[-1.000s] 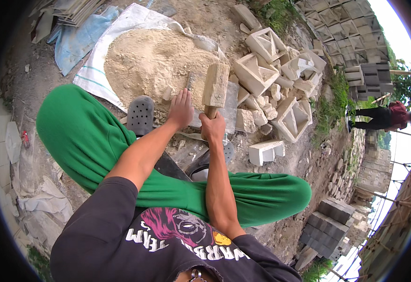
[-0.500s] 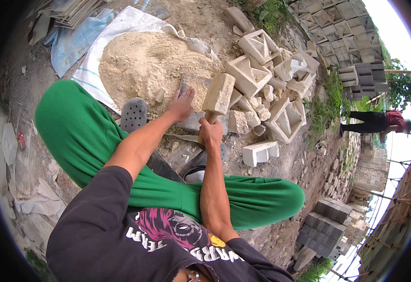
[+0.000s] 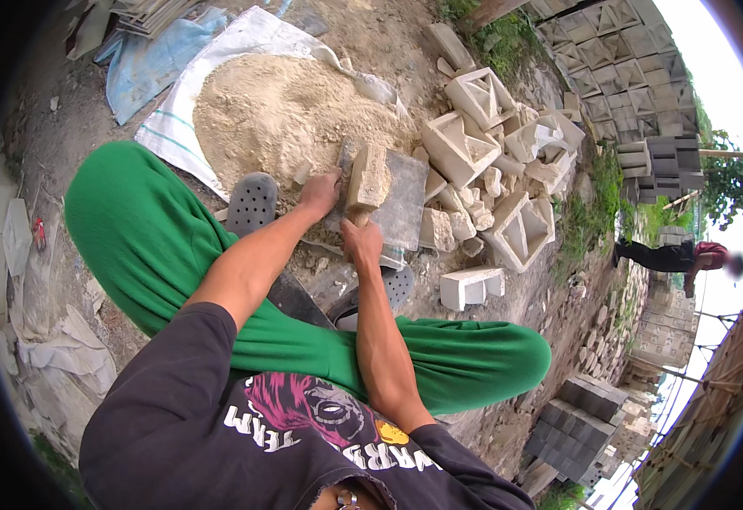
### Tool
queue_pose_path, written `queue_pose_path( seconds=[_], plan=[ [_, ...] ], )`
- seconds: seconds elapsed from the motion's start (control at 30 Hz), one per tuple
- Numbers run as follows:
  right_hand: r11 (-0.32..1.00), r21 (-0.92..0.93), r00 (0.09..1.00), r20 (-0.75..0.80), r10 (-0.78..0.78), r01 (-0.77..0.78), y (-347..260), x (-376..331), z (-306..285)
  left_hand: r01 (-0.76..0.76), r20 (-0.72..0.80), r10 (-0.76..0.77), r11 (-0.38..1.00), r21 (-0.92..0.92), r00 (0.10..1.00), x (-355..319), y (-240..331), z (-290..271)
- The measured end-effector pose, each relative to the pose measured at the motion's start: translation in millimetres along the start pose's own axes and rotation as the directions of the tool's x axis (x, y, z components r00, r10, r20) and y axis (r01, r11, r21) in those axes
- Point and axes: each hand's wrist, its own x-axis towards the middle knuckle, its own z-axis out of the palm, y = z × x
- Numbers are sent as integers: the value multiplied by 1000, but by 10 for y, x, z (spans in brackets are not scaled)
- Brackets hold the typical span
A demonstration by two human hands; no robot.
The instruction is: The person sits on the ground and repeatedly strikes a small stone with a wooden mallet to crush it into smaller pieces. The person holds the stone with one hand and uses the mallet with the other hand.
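My right hand (image 3: 363,240) grips the handle of a wooden mallet (image 3: 367,178), whose pale block head rests over a flat grey slab (image 3: 401,202). My left hand (image 3: 319,192) presses on the slab's left edge, beside a small pale stone chunk (image 3: 302,172). I sit with green-trousered legs (image 3: 146,238) spread to either side, dark perforated clogs (image 3: 252,202) on my feet. The slab lies just in front of a heap of sand (image 3: 278,115).
The sand sits on a white woven sheet (image 3: 167,132). Hollow pale blocks (image 3: 461,144) and rubble lie to the right, one block (image 3: 471,287) near my right foot. Stacked grey blocks (image 3: 580,412) stand lower right. A person in red (image 3: 686,255) bends far right.
The mallet head has come down from a raised position onto the slab. My left hand stays on the slab's edge. The view has shifted slightly.
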Motion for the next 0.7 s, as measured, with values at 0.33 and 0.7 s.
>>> queue_pose_path(
  seconds=[0.33,0.7],
  plan=[
    [993,96,996,-68,-66,72,-2,36,-137,-22,-105,21,1000,-11,994,-2,-121,192],
    [972,235,999,-34,25,-16,-337,-172,-370,-47,-68,52,997,68,996,-83,-249,235]
  ],
)
